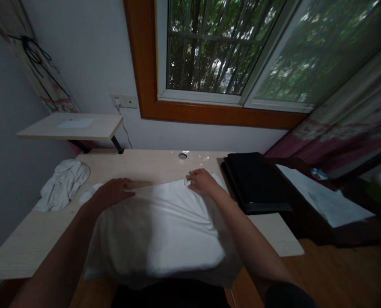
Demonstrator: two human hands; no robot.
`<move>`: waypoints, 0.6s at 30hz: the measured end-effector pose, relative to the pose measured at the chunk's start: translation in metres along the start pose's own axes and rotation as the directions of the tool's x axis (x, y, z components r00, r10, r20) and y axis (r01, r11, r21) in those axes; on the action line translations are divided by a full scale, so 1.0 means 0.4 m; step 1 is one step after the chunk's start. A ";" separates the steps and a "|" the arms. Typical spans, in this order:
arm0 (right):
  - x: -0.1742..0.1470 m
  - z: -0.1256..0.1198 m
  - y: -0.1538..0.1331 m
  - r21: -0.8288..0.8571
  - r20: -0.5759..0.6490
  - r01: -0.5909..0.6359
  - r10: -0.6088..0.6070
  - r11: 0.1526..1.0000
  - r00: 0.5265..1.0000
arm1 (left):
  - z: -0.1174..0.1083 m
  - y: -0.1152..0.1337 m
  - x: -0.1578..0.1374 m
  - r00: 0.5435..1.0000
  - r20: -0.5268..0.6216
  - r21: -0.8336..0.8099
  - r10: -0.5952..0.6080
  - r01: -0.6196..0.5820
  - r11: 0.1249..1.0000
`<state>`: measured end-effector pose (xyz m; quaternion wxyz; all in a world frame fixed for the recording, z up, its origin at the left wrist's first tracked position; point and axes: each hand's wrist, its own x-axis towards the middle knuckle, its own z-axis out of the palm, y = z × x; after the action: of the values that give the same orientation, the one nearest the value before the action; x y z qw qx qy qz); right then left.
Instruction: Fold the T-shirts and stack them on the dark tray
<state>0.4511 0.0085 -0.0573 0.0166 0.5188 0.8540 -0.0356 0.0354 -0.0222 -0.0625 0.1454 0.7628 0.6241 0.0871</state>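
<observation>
A large white cloth, probably a garment, is spread over the near part of the desk and hangs down past its front edge. Its far edge runs nearly straight between my two hands. At its far left corner, my left hand grips the cloth with fingers pointing right; the fingertips are partly in shadow. My right hand is closed on the far right part, where the fabric bunches under the fingers and creases run toward me. A crumpled white cloth lies left of my left hand.
A raised shelf bearing a paper stands at the back left. To the right lies a black laptop-like object, with a white sheet beyond it on a dark surface. A window and wall sockets are behind the desk.
</observation>
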 end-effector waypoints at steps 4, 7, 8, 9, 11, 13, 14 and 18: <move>0.023 -0.019 -0.009 -0.028 0.047 0.020 -0.018 0.999 0.999 | 0.026 0.037 0.018 0.989 0.136 0.063 0.053 -0.062 0.996; 0.009 -0.049 -0.010 0.044 -0.148 -0.040 0.046 0.998 0.988 | 0.013 0.053 0.015 0.997 0.065 0.087 0.032 -0.038 0.995; -0.004 -0.060 -0.010 0.074 -0.239 -0.058 0.074 0.996 0.968 | 0.006 0.054 0.009 1.000 -0.023 0.094 0.018 -0.016 0.995; -0.021 -0.070 -0.010 0.101 -0.327 -0.071 0.100 0.992 0.940 | 0.000 0.053 0.000 0.991 -0.133 0.098 0.005 0.009 0.995; -0.065 -0.082 -0.009 0.143 -0.464 -0.068 0.128 0.987 0.877 | -0.007 0.043 -0.029 0.938 -0.347 0.113 0.019 0.022 0.993; -0.120 -0.086 -0.010 0.161 -0.507 -0.012 0.093 0.987 0.857 | -0.005 0.028 -0.069 0.896 -0.429 0.155 0.114 -0.051 0.987; -0.148 -0.084 -0.012 0.166 -0.489 0.041 0.046 0.985 0.871 | -0.002 0.021 -0.091 0.893 -0.406 0.179 0.193 -0.129 0.975; -0.247 -0.062 -0.031 0.229 -0.243 0.243 -0.186 0.943 0.952 | 0.006 0.020 -0.177 0.873 -0.142 0.074 0.467 -0.461 0.884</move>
<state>0.4860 -0.0826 -0.0255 -0.1485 0.4206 0.8904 -0.0901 0.0289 -0.0931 -0.0588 0.0568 0.8836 0.4338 0.1668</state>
